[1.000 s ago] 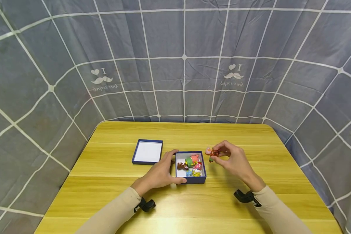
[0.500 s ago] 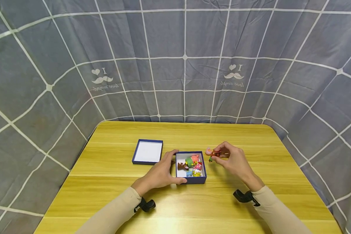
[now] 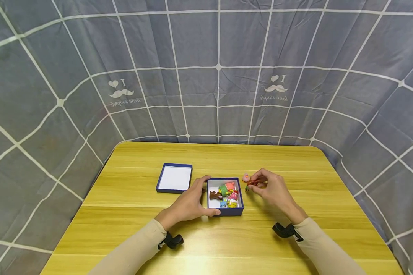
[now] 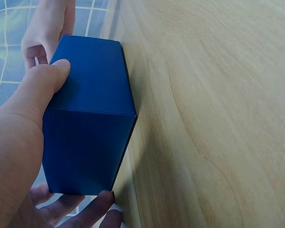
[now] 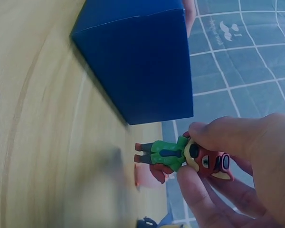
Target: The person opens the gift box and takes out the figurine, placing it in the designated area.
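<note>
A small open blue box (image 3: 225,212) with a white inside stands on the table. My left hand (image 3: 189,202) grips it from the left, thumb on the near wall and fingers round the far side. Inside lie a brown figurine (image 3: 215,195), a green-and-pink one (image 3: 226,188) and several smaller coloured ones. To the right of the box, my right hand (image 3: 272,189) pinches a fox figurine (image 5: 167,155) by its head, between thumb and fingers. The fox wears a green shirt and blue tie; its feet point toward the tabletop. Whether they touch it, I cannot tell.
A blue lid (image 3: 174,178), white inside up, lies left of and behind the box. A small pink figurine (image 3: 246,177) sits just beyond the right fingertips. Part of a blue-and-yellow thing (image 5: 154,222) shows at the right wrist view's bottom edge. A grey curtain hangs behind the table.
My right hand has lowered slightly toward the table with the fox figurine, uncovering more of the pink figurine behind it. The left hand and the box have stayed in place.
</note>
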`<state>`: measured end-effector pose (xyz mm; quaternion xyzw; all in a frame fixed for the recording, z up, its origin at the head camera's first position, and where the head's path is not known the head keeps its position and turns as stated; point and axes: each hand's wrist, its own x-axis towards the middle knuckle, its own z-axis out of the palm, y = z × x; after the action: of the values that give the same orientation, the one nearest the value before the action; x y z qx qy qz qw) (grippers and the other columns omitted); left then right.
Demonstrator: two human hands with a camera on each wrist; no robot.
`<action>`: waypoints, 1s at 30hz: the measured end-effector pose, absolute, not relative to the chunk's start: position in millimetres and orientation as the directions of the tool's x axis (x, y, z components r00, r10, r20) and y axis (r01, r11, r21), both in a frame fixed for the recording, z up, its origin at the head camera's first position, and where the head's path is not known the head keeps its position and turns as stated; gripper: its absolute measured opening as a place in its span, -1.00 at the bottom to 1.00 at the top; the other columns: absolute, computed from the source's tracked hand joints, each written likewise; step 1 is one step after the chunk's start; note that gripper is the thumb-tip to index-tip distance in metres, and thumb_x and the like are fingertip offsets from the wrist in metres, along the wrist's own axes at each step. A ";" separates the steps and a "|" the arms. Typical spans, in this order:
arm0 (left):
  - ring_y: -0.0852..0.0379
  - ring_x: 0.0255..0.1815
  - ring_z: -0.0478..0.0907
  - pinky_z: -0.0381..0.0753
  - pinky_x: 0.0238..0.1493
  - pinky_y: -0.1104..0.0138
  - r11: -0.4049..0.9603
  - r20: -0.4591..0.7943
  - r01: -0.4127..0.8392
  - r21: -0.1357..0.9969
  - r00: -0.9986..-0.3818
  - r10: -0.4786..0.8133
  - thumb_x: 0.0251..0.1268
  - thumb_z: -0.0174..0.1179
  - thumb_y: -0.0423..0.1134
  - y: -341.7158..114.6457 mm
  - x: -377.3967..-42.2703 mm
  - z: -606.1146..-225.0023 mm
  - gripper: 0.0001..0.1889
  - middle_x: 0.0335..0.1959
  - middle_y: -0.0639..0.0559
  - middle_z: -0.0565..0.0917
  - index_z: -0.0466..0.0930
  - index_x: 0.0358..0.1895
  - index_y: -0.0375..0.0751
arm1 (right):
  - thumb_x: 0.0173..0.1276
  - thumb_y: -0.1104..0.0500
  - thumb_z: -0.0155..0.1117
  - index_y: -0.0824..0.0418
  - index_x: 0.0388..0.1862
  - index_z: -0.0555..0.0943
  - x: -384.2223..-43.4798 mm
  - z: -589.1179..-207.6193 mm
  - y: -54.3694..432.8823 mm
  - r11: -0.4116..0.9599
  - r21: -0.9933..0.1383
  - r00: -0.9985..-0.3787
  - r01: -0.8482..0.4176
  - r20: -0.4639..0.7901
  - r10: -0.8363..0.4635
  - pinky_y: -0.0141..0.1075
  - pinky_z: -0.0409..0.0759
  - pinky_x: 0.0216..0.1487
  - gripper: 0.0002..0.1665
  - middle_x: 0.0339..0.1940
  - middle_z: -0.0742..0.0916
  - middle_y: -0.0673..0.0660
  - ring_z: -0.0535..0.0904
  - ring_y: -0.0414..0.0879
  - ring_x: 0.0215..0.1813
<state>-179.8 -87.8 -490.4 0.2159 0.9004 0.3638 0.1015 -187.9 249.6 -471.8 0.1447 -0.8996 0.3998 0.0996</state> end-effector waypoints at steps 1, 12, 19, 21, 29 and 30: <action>-0.13 0.36 0.71 0.73 0.50 -0.19 0.642 -0.026 0.315 0.700 -0.886 0.463 0.23 0.73 0.36 -87.8 -179.9 -490.0 0.37 0.75 -0.23 0.42 0.08 0.92 -0.07 | 0.40 0.37 0.76 0.22 -0.06 0.79 -188.1 -472.2 249.3 0.638 -0.691 -0.938 -0.342 0.294 -0.184 -0.12 0.93 -0.02 -0.73 -0.04 0.95 0.19 0.94 0.08 -0.06; -0.15 0.39 0.70 0.72 0.52 -0.21 0.641 -0.034 0.308 0.703 -0.886 0.462 0.23 0.73 0.36 -87.2 -181.8 -488.8 0.37 0.78 -0.24 0.40 0.08 0.93 -0.07 | 0.43 0.34 0.75 0.23 -0.05 0.77 -192.4 -478.3 249.3 0.647 -0.701 -0.954 -0.299 0.243 -0.178 -0.10 0.94 0.02 -0.73 0.00 0.95 0.24 0.96 0.11 -0.02; -0.17 0.42 0.70 0.71 0.53 -0.23 0.641 -0.030 0.315 0.700 -0.884 0.467 0.22 0.74 0.35 -88.2 -183.0 -488.9 0.37 0.79 -0.26 0.39 0.07 0.93 -0.05 | 0.40 0.39 0.75 0.22 -0.06 0.76 -191.3 -477.9 247.8 0.655 -0.695 -0.955 -0.296 0.235 -0.183 -0.19 0.94 0.01 -0.71 -0.06 0.95 0.20 0.96 0.10 -0.02; -0.18 0.45 0.68 0.70 0.55 -0.23 0.639 -0.031 0.314 0.702 -0.883 0.468 0.22 0.74 0.36 -88.5 -183.8 -489.3 0.37 0.80 -0.26 0.38 0.07 0.93 -0.05 | 0.40 0.40 0.74 0.22 -0.06 0.76 -190.3 -477.2 247.0 0.655 -0.695 -0.955 -0.297 0.231 -0.188 -0.20 0.94 0.00 -0.71 -0.08 0.94 0.19 0.96 0.09 -0.03; -0.18 0.43 0.70 0.71 0.53 -0.24 0.639 -0.036 0.309 0.705 -0.884 0.467 0.23 0.74 0.35 -89.2 -185.2 -486.0 0.37 0.79 -0.26 0.39 0.07 0.93 -0.07 | 0.44 0.37 0.72 0.26 0.04 0.76 -186.3 -472.4 245.0 0.676 -0.677 -0.957 -0.291 0.203 -0.209 -0.14 0.93 0.03 -0.69 -0.06 0.94 0.18 0.93 0.04 -0.03; -0.18 0.43 0.70 0.70 0.54 -0.24 0.639 -0.038 0.306 0.706 -0.884 0.465 0.23 0.74 0.35 -89.3 -185.5 -486.0 0.37 0.79 -0.25 0.39 0.08 0.93 -0.07 | 0.44 0.36 0.72 0.27 0.07 0.77 -186.3 -472.2 244.8 0.680 -0.673 -0.957 -0.291 0.201 -0.211 -0.13 0.93 0.04 -0.68 -0.05 0.94 0.18 0.92 0.03 -0.03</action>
<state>-185.5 -89.3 -486.0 0.2146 0.8988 0.3666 0.1085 -186.3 244.8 -472.2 0.1371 -0.9149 0.3760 0.0535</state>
